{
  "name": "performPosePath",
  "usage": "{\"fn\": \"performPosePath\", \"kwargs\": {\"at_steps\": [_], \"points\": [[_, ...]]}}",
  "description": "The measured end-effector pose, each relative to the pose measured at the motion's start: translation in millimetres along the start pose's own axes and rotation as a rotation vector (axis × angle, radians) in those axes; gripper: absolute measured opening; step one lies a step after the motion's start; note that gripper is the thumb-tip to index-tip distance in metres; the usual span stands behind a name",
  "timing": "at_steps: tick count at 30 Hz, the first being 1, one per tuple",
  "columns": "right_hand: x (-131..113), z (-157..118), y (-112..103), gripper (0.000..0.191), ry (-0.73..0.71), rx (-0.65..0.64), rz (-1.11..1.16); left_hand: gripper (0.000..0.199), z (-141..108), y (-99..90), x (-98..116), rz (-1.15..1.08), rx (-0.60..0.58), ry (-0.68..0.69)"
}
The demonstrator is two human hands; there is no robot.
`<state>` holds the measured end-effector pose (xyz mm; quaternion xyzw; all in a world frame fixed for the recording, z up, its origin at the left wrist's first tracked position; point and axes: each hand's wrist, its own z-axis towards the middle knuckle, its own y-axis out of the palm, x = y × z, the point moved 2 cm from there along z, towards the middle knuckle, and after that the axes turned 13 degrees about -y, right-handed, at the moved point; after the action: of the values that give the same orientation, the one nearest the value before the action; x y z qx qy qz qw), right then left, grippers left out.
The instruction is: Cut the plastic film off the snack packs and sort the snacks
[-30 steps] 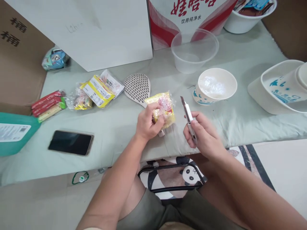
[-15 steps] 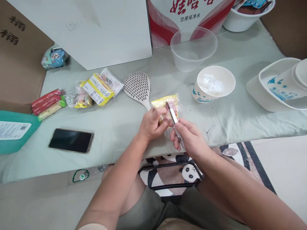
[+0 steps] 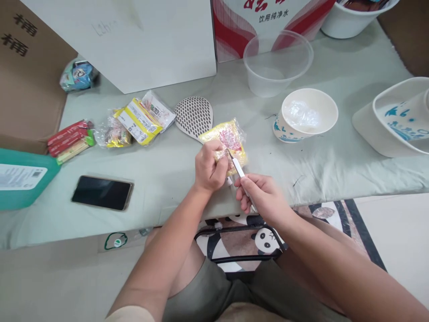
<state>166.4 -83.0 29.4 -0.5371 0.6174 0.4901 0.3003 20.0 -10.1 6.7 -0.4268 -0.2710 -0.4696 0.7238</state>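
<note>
My left hand is closed on a yellow and pink plastic packet, gripping its left side just above the table's front edge. In my right hand is a slim utility knife with a white and silver handle. Its dark tip points up and left and meets the packet's front beside my left thumb; whether it has gone through the film I cannot tell. Behind the packet lies a grey slotted skimmer, its handle hidden by the packet and my left hand.
Left lie yellow packets, red packs, a phone and a green jug. Right stand a clear bowl, a paper cup holding crumpled film and a white bin. Boxes stand behind.
My left hand has turned and lifted the packet slightly, so more of its printed front shows. The knife has shifted a little left and down with my right hand. The view has moved slightly.
</note>
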Motion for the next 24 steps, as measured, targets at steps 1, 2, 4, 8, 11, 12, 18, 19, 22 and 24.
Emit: {"fn": "performPosePath", "kwargs": {"at_steps": [1,2,4,8,11,12,18,19,22,24], "points": [[0.9,-0.4,0.9,0.045,0.004,-0.007,-0.011,0.016,1.1,-1.1,0.4,-0.011,0.022,-0.014],[1.6,-0.6,1.8,0.045,0.007,-0.012,-0.022,0.015,2.1,-2.1,0.3,-0.021,0.043,-0.027],[2.6,-0.8,3.5,0.045,0.013,-0.024,-0.041,0.014,3.2,-4.1,-1.4,-0.048,0.072,-0.058],[2.0,-1.5,6.4,0.043,0.029,-0.036,-0.083,0.015,2.6,-7.6,-8.2,-0.14,0.093,-0.154],[0.4,-3.0,7.7,0.042,0.042,-0.047,-0.122,0.015,4.0,-10.0,-12.0,-0.17,0.125,-0.214],[0.0,-3.5,8.1,0.042,0.044,-0.052,-0.132,0.015,5.4,-10.9,-12.8,-0.183,0.144,-0.222],[1.5,-3.8,9.7,0.041,0.062,-0.092,-0.183,0.019,15.7,-17.0,-22.6,-0.365,0.3,-0.374],[2.3,-3.6,10.1,0.041,0.061,-0.097,-0.19,0.02,16.4,-17.3,-24.7,-0.391,0.306,-0.401],[4.6,-4.0,10.6,0.041,0.051,-0.115,-0.209,0.024,17.6,-17.5,-29.4,-0.428,0.313,-0.421],[5.1,-4.8,9.0,0.041,0.041,-0.151,-0.23,0.025,18.6,-17.8,-31.4,-0.428,0.328,-0.43]]}}
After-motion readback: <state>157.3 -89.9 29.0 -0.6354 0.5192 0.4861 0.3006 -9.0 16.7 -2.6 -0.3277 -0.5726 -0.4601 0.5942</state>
